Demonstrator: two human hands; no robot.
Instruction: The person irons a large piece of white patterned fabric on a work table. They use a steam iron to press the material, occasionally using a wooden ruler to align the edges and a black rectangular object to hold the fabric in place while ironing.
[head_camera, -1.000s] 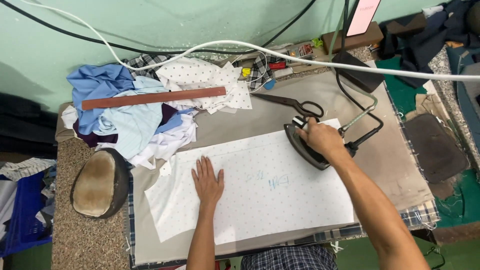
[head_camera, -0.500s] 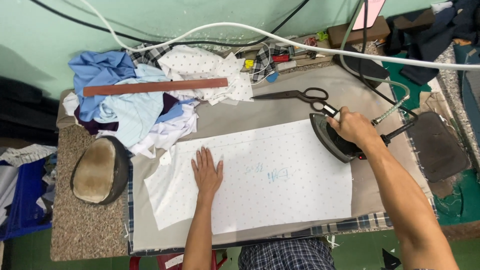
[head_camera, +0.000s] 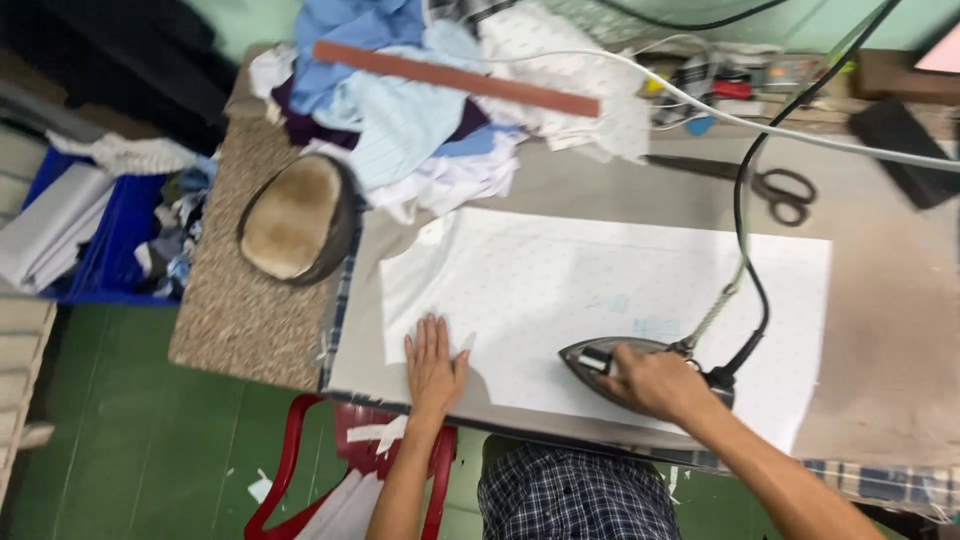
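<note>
Right hand (head_camera: 655, 383) is wrapped tight around the handle of the steam iron (head_camera: 640, 375), and the iron sits flat on the white dotted fabric panel (head_camera: 620, 300), down at the near edge of the cloth. Its nose points left, straight toward the left hand (head_camera: 435, 365). That left hand lies open, palm down, fingers spread, pinning the panel's near-left corner against the grey ironing table (head_camera: 900, 330).

Here's the geometry that matters: the panel runs long from left to right across the table, and the iron's own long axis lines up with it. The two hands sit on the same near strip of cloth, the iron to the right, the flat palm to the left, with a bare stretch of fabric between them. The right hand is the one on the tool; the left is only an anchor.

Behind it all, black scissors (head_camera: 770, 183) lie beyond the panel's far edge, and a wooden ruler (head_camera: 455, 78) rests across the pile of shirt pieces (head_camera: 420, 130). The iron's black cord (head_camera: 745, 230) loops up and away.
</note>
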